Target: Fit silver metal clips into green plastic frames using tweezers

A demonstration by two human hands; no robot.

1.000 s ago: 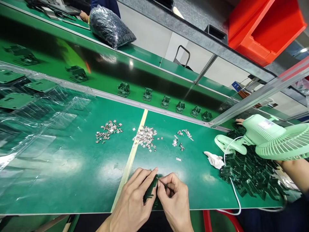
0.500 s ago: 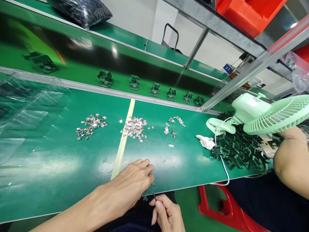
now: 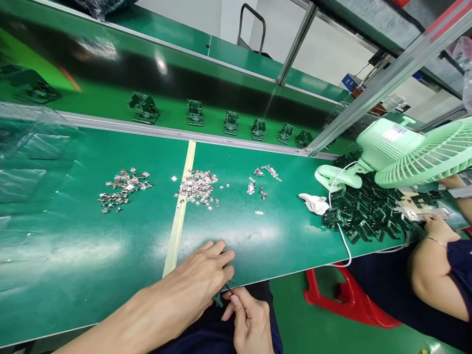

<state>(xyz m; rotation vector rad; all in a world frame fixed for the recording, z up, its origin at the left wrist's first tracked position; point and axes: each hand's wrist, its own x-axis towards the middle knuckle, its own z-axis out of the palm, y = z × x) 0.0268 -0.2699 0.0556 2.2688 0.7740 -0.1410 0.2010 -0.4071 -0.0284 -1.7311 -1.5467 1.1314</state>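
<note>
Since a second ago, the hands have shifted from over the bench (image 3: 127, 268) to its near edge. The left hand (image 3: 206, 270) grips a mostly hidden green part (image 3: 218, 299) there; the right hand (image 3: 251, 314), just beside it, pinches a thin dark tool (image 3: 230, 289) towards it. Contact cannot be told; work on this part seems unfinished.

Bright white light falls over my worktop (image 3: 236, 241), its lamps beyond my view, leaving hazy pale patches along the green surface. The glossy panel (image 3: 236, 69) behind throws back a sharp highlight amid dark reflections. Clear plastic (image 3: 27, 184) glints at left. My hands (image 3: 202, 273) look slightly soft; the fan (image 3: 398, 152) stretches toward the right edge.
</note>
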